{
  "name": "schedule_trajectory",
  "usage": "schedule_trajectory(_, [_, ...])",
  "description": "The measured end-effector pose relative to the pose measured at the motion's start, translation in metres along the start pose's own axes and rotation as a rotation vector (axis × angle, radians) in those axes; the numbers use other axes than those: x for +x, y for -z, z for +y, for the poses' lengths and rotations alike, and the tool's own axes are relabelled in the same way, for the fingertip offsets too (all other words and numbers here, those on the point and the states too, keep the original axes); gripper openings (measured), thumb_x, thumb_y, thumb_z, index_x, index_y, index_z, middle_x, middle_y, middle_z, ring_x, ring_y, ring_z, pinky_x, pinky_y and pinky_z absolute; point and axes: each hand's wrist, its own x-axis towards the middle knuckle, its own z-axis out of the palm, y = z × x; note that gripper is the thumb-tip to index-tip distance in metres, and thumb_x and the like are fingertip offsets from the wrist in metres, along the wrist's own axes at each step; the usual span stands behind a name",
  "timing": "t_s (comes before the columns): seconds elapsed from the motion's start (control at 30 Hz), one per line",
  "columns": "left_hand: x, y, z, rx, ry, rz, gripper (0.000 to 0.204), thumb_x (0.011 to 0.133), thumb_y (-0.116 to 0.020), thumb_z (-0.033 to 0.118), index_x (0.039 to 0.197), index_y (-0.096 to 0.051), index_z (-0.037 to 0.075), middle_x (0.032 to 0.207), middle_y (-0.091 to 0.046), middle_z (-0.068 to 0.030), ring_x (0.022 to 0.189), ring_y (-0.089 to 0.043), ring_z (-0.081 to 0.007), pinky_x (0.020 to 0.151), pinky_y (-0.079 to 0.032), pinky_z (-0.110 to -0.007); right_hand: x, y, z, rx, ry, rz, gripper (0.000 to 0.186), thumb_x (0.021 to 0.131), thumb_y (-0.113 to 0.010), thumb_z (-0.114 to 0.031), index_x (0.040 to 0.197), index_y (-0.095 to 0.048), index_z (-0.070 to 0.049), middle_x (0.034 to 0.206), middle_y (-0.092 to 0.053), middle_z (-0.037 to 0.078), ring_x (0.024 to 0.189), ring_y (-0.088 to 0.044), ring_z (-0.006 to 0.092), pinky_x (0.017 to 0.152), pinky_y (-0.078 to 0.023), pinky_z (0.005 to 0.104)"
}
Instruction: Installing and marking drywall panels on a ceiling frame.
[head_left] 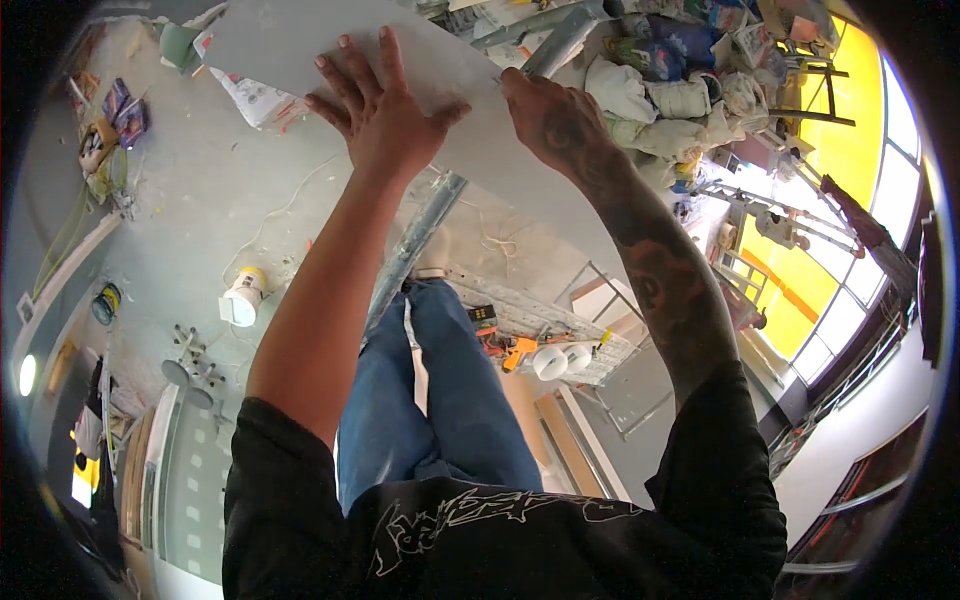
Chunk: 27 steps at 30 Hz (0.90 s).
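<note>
A grey sheet board [470, 145] spans the upper middle. My left hand [374, 125] lies on it, palm down, fingers spread. My right hand [555, 125] is closed at the board's upper right edge, its fingers round something small that I cannot make out. A long galvanized metal piece [420, 235] runs beneath the board, down beside my legs. Another metal length [562, 38] shows just beyond my right hand. White printed sheeting [255, 100] sticks out under the board's left part.
A platform [590, 362] below holds an orange power tool [518, 352] and white cylinders. A white bucket [243, 298] and cables lie on the floor. Sacks [660, 100] are piled at upper right. Other people [780, 228] are near the bright windows, by metal frames.
</note>
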Motion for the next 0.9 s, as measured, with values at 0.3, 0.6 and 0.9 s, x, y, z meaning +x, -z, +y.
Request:
schedule_trajectory(0.3, [0.001,0.01,0.007,-0.029,0.062,-0.043,0.125,0.071,-0.082,0.059,0.163,-0.011,0.014,0.166,-0.003,-0.0299,0.151,0.01,-0.0528,0.112,0.009,-0.076,0.004,0.0,0.002,0.056,0.003,-0.006,0.013,0.101,-0.049,-0.02,0.108,-0.053,-0.01,0.087,-0.069,0.021,0.082,-0.066,0.0474,0.067,-0.052,0.0573])
schedule_trajectory(0.6, [0.0,-0.003,-0.001,0.078,0.007,0.009,0.132,0.069,-0.076,0.074,0.164,-0.005,0.018,0.165,0.0,-0.0324,0.15,0.006,-0.0569,0.107,0.005,-0.081,0.002,-0.006,0.009,0.066,0.1,0.061,0.016,0.101,-0.047,-0.02,0.11,-0.052,-0.008,0.08,-0.069,0.024,0.078,-0.07,0.0451,0.066,-0.057,0.0564])
schedule_trajectory(0.9, [0.009,0.028,0.035,0.08,0.283,-0.272,0.127,0.072,-0.089,0.044,0.163,-0.005,0.013,0.168,0.002,-0.0244,0.154,0.009,-0.0449,0.12,0.006,-0.066,0.0,-0.007,0.003,0.018,0.023,-0.026,0.021,0.101,-0.044,-0.02,0.117,-0.053,-0.009,0.09,-0.071,0.026,0.087,-0.072,0.0445,0.073,-0.059,0.0556])
